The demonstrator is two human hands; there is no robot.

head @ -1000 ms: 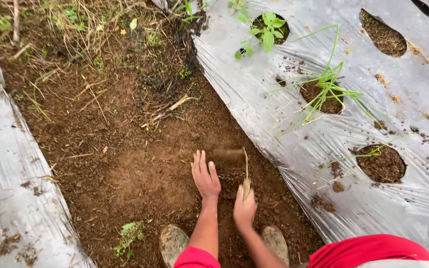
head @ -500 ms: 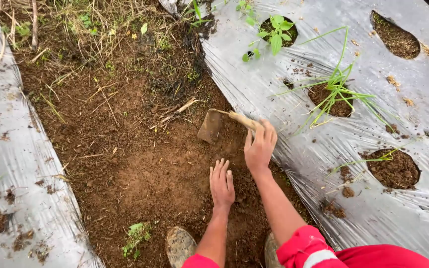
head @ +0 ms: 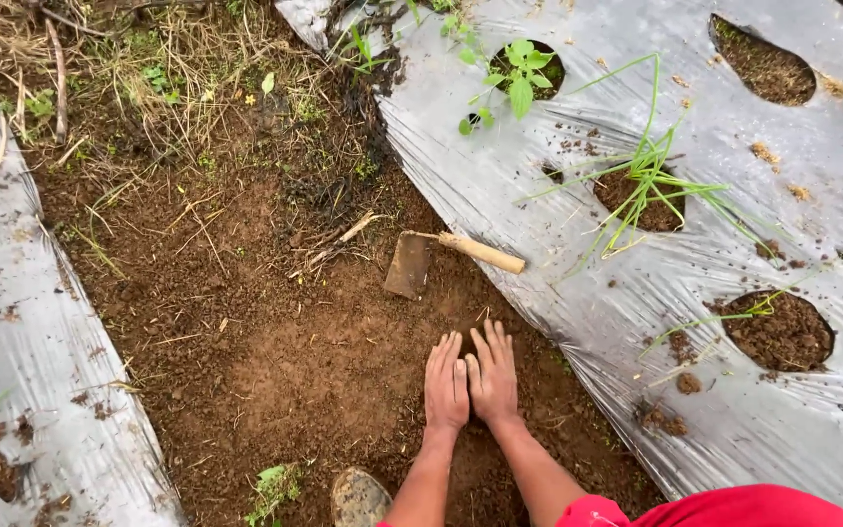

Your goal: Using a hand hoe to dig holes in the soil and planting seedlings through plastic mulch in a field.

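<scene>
A wide sheet of wrinkled grey plastic mulch (head: pixel 734 410) is covering the raised bed on the right, punched with round holes of dark soil, thin green shoots sprouting from some. A second grey plastic strip (head: pixel 12 322) is lying along the left edge. Between them, a furrow of crumbly reddish-brown earth (head: pixel 246 332) is running, strewn with dry straw farther up. A small hand hoe with a rusty flat blade and pale wooden handle (head: pixel 446 256) is lying just ahead of the hands, untouched. The left hand (head: pixel 446 385) and right hand (head: pixel 493 376) are pressing palm-down on the soil, side by side and touching, fingers straight, close together, gripping nothing. A muddy shoe toe (head: pixel 358 498) is showing below.
</scene>
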